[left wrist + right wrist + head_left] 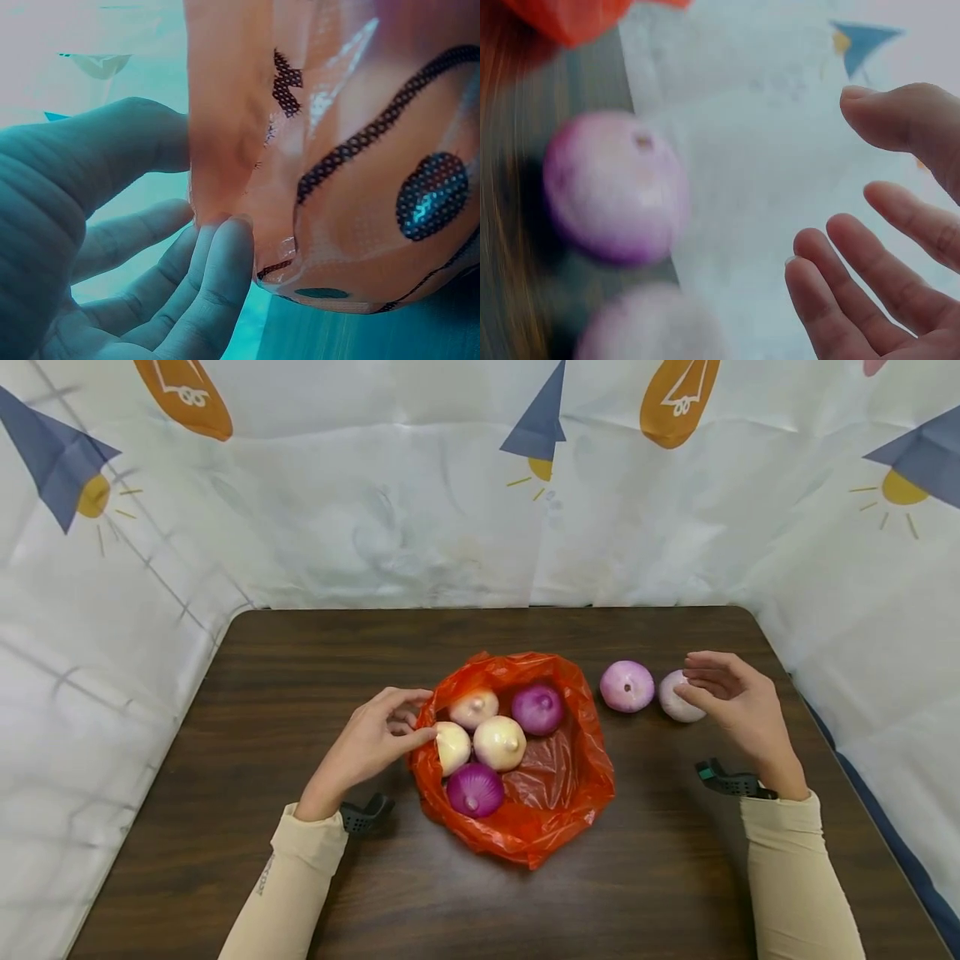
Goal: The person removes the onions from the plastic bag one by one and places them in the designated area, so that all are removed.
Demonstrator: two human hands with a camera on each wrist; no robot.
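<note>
bag (597, 777): red-orange, black print | onions (500, 743): purple, mauve, cream | table (330, 652): dark-brown woodgrain | sleeves (797, 877): beige

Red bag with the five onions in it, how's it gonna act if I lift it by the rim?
The red bag will probably be floppy, since its film looks thin and crumpled. It may sag unevenly, as the onions sit mostly toward its left side. They look round and smooth, so they'd likely roll together.
</note>
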